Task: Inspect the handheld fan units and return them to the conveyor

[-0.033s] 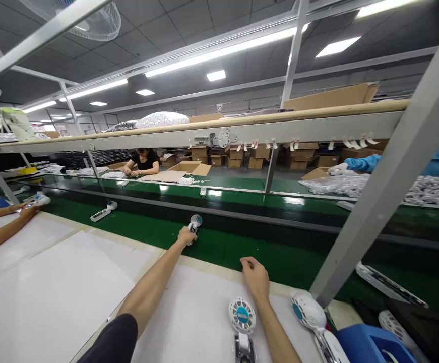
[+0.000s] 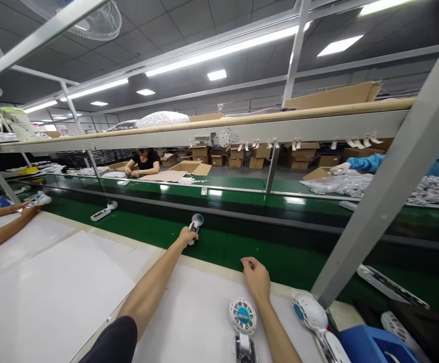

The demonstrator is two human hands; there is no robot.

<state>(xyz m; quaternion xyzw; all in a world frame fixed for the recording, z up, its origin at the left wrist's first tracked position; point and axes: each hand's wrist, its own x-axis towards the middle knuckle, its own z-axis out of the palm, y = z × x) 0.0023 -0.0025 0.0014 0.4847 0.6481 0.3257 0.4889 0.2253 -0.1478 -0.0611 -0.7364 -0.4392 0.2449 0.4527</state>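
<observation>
Out over the green belt, my left hand [image 2: 188, 236] is closed around a white handheld fan [image 2: 197, 220] with a round blue-centred head. The fan's grip is partly covered by my fingers. My right hand [image 2: 256, 276] hovers or rests at the near edge of the belt, its fingers curled in, and nothing shows in them. Just below it on the white bench top lies another handheld fan [image 2: 243, 315], its round grille facing up and its handle cut off by the frame. A third handheld fan [image 2: 310, 311] lies right of my right forearm.
A green conveyor belt [image 2: 151, 222] crosses ahead, carrying a white fan [image 2: 105, 210] at left. A slanted metal post [image 2: 370, 201] and blue holder [image 2: 374, 343] stand at right. A co-worker's hands [image 2: 26, 209] hold a fan at far left. Two people sit across.
</observation>
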